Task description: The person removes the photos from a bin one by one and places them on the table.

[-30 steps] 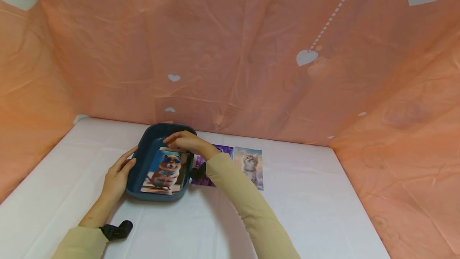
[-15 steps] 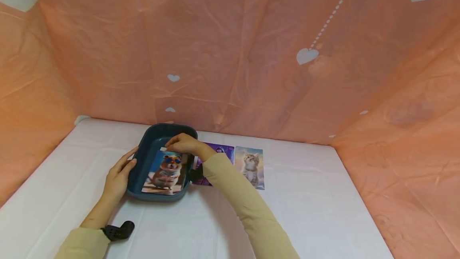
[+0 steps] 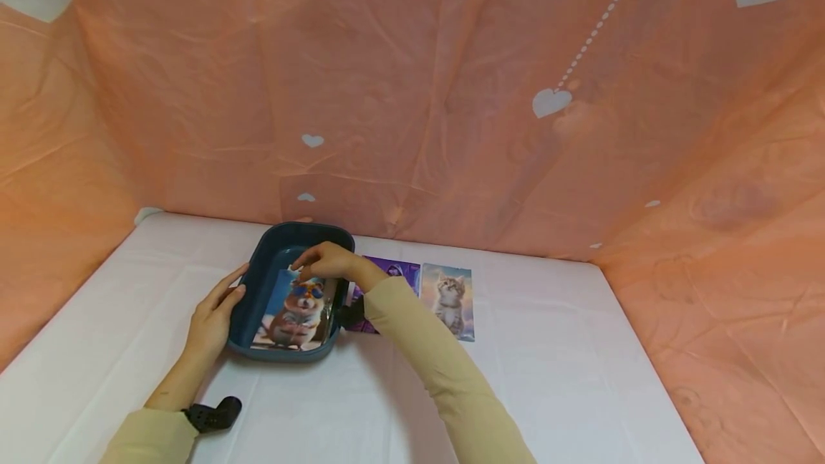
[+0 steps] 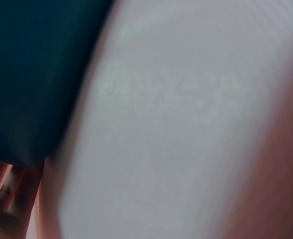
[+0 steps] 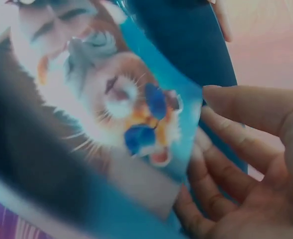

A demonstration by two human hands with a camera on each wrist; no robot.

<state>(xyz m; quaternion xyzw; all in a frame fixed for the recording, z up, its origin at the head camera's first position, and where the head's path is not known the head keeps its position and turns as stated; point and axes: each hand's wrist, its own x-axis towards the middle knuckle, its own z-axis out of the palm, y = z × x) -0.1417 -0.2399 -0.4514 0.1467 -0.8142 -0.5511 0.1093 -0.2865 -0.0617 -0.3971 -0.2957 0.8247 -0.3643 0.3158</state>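
Orange-pink cloth [image 3: 399, 41] with pale hearts [image 3: 551, 102] hangs behind and to both sides of a table [image 3: 548, 364] covered in smooth white, well beyond the fingertips. Two arms in pale yellow sleeves [image 3: 438, 371] reach in from the near edge, each with a black device [image 3: 215, 415] at the wrist.

The left hand [image 3: 211, 317] lies against the outer left side of a dark blue tray [image 3: 254, 292], its fingers extended and its thumb set apart, touching the wall rather than wrapping round it. The right hand [image 3: 331, 260] reaches over the tray's right side. Its thumb and fingers pinch the far end of the bear card [image 3: 299, 313], thumb at the edge and fingers behind; the card slopes back from them toward the tray's near end. It pictures a furry animal in blue sunglasses with orange frames.

Right of these fingers, outside the tray, a purple card [image 3: 406, 271] lies partly hidden under the forearm, showing a hooded figure. Just beside it, farther from the fingers, lies a kitten card [image 3: 454, 299]. Any print on the purple card is too small to read.
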